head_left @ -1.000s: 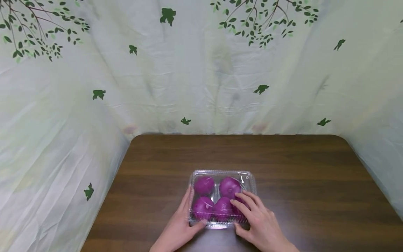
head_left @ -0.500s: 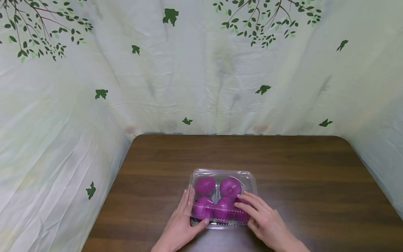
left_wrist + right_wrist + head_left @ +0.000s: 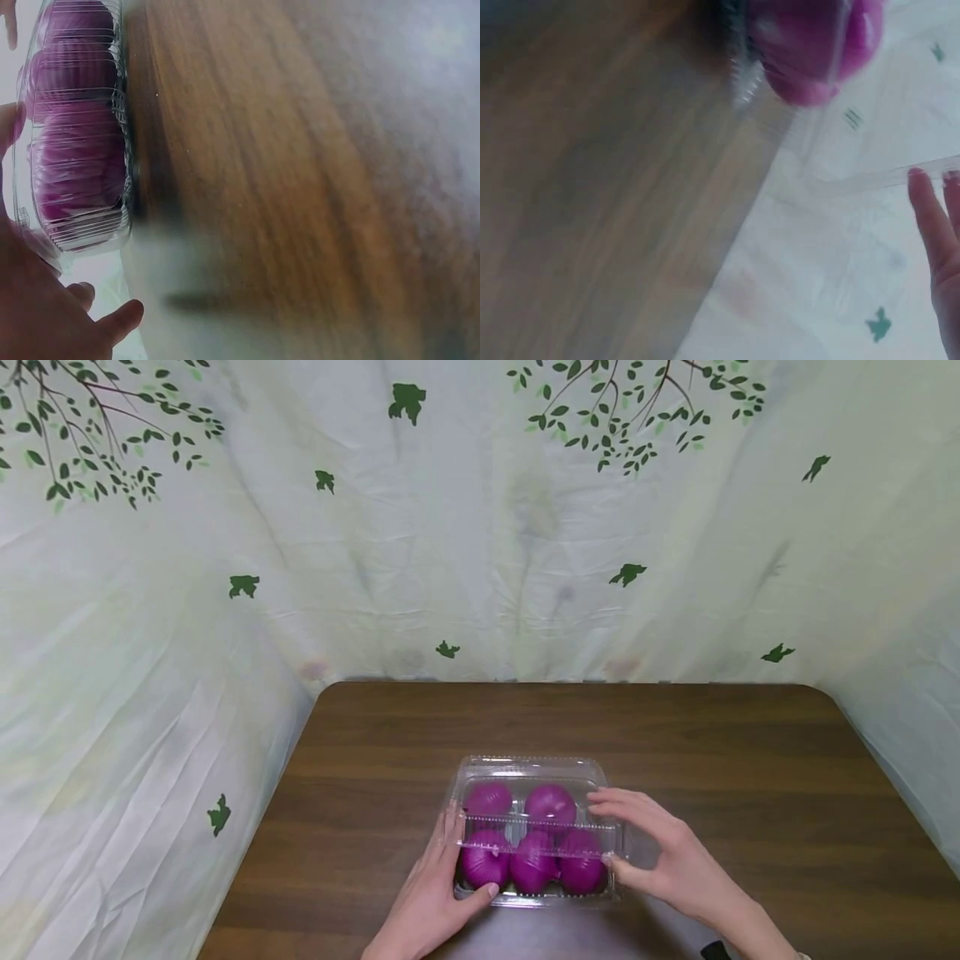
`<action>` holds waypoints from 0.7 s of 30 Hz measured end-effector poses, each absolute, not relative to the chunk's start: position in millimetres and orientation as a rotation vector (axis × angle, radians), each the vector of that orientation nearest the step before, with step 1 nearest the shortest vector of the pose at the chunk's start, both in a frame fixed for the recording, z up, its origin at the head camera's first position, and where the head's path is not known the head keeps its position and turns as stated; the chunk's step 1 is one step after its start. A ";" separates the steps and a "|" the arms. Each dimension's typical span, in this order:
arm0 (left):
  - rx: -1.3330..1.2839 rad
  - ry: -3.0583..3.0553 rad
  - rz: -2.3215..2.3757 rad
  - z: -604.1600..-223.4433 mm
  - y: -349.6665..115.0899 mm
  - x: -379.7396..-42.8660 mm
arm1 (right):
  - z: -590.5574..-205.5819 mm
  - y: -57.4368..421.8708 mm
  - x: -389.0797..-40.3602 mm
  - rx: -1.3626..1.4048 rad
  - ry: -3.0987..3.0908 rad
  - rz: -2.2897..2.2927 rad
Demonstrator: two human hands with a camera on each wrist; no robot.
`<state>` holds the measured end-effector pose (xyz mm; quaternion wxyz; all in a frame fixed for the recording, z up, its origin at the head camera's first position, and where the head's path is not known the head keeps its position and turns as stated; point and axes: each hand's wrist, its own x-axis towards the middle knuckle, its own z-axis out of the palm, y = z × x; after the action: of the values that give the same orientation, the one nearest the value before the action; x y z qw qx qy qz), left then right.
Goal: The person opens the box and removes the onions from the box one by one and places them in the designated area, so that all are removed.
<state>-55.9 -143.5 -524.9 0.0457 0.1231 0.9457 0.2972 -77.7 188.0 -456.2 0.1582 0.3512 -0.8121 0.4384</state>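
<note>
A clear plastic clamshell box sits on the table, holding several purple onions. Its lid is tilted up, the front edge raised across the middle of the onions in the head view. My left hand lies along the box's left side, fingers straight, thumb at the front rim. At the lid's right front corner, my right hand holds the edge between thumb and fingers. In the right wrist view, fingertips meet the lid's edge; the thumb is out of that view.
A brown wooden table with rounded far corners carries the box near its front. Pale cloth printed with green leaves and branches hangs behind and at both sides of the table.
The lid's front edge has risen from the box's front rim, tilting back. My right hand has moved up and to the right, from over the front right onion to the lid's corner.
</note>
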 end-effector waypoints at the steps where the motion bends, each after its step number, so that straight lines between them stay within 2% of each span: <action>1: 0.381 2.890 0.914 -524.9 -143.8 -55.8 | -451.5 187.9 -79.3 0.965 -2.294 1.340; 6: 0.410 2.890 0.974 -525.6 -144.7 -55.3 | -428.1 182.2 -91.7 0.716 -2.057 1.752; 11: 0.420 2.885 0.999 -525.7 -143.3 -54.2 | -421.9 172.7 -108.8 0.563 -1.946 1.840; 21: 0.388 2.868 0.986 -522.8 -142.1 -53.9 | -467.2 164.8 -139.0 0.419 -2.123 1.935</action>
<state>-53.9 -142.1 -522.8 0.0421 0.1267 0.9373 0.3220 -139.0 164.8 -467.2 0.1188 0.1434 -0.7261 0.6619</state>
